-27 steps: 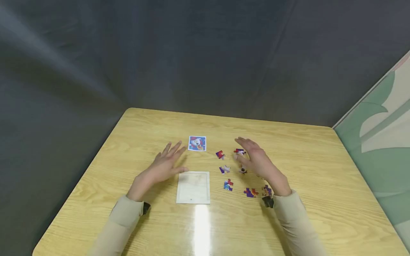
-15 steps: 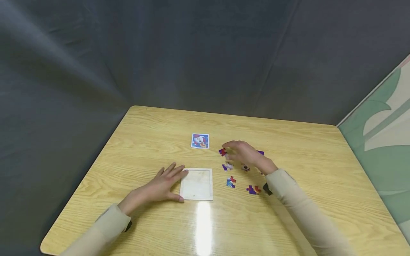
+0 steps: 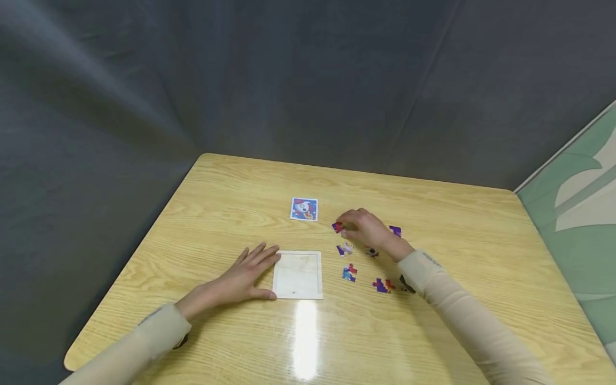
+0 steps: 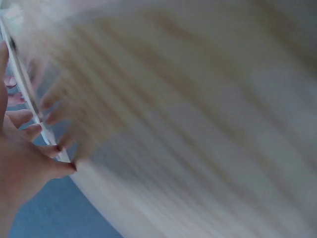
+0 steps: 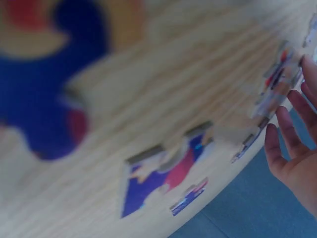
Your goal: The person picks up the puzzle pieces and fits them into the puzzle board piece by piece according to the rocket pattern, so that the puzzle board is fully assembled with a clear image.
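Puzzle pieces lie scattered over the right half of the work area, and from my head feed I see both hands low over the wooden tabletop (image 3: pixel 216 214). On my left side, the left hand (image 3: pixel 247 274) is wide, fingers spread and thumb out, its tips touching the left edge of a pale square tray (image 3: pixel 298 275); the thumb sits at the near corner, the index finger by the far one. My right hand (image 3: pixel 367 227) is narrow, thumb and fingers bent around the red and purple piece (image 3: pixel 338 228); I cannot tell whether they pinch it. That piece is on the tabletop, beyond the tray and to its right. Nearer me lie a purple and white piece (image 3: pixel 344 249), then a blue and red piece (image 3: pixel 349 272), with a purple and orange piece (image 3: pixel 383 285) farther right. A picture card (image 3: pixel 304 209) lies beyond the tray. Behind the tabletop hangs a dark curtain (image 3: pixel 308 80).
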A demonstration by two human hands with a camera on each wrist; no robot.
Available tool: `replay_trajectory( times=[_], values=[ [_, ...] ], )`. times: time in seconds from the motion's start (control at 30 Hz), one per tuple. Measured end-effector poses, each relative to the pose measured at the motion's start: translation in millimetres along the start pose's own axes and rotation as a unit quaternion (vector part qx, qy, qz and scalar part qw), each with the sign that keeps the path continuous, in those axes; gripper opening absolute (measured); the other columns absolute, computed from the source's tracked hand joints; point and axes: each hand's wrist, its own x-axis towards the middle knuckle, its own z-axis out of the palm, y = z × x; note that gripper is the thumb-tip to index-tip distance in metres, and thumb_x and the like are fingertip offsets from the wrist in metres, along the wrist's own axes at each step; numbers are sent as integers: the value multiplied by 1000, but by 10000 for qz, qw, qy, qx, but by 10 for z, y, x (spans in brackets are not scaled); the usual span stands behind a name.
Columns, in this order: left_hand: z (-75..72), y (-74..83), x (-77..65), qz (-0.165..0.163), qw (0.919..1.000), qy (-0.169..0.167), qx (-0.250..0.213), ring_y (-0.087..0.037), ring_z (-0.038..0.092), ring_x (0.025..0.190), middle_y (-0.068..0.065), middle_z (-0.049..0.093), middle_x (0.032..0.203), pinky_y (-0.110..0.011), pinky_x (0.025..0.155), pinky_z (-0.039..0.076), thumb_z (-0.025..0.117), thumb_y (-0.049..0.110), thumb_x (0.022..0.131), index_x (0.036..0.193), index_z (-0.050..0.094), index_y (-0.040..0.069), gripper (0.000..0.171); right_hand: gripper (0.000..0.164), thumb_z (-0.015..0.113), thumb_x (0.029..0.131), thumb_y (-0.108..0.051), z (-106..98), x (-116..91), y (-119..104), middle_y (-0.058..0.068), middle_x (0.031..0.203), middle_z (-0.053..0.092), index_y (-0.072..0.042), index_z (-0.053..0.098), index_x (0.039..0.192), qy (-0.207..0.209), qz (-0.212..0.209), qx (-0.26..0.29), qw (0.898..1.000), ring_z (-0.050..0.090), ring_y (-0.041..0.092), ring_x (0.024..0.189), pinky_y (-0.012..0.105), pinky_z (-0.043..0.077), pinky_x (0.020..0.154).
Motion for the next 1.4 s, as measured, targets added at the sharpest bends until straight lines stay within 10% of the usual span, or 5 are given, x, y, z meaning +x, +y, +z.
replay_trajectory(
  times=[0.53,0.8,1.03,1.4],
  values=[
    [53,20,-24,9,10000,14,-21,-37,-1,146,-6,20,160,-63,113,3,66,57,82,150,33,6,91,25,75,85,-18,39,-16,-48,11,110,68,-5,73,106,660,-359,-722,9946,60,29,99,46,50,78],
    [91,37,-16,110,9999,47,17,-34,1,147,-3,20,160,-65,112,1,65,59,82,150,34,9,89,22,82,77,-15,185,-48,-804,10,99,70,-5,76,96,1532,-441,-512,9859,60,25,87,38,51,70],
    [94,73,18,82,9997,180,108,-33,12,146,-3,24,159,-67,110,2,66,60,81,149,36,10,90,20,74,85,-27,475,-50,-1367,1,100,67,-14,76,100,766,-307,-666,9944,57,19,91,37,49,76],
    [72,119,32,55,9999,40,103,-31,12,147,-2,22,159,-67,110,1,64,61,82,151,33,11,91,22,72,87,-29,620,-27,-1442,2,103,65,-14,75,104,243,-48,-1062,9940,56,19,95,40,48,85]
  ],
)
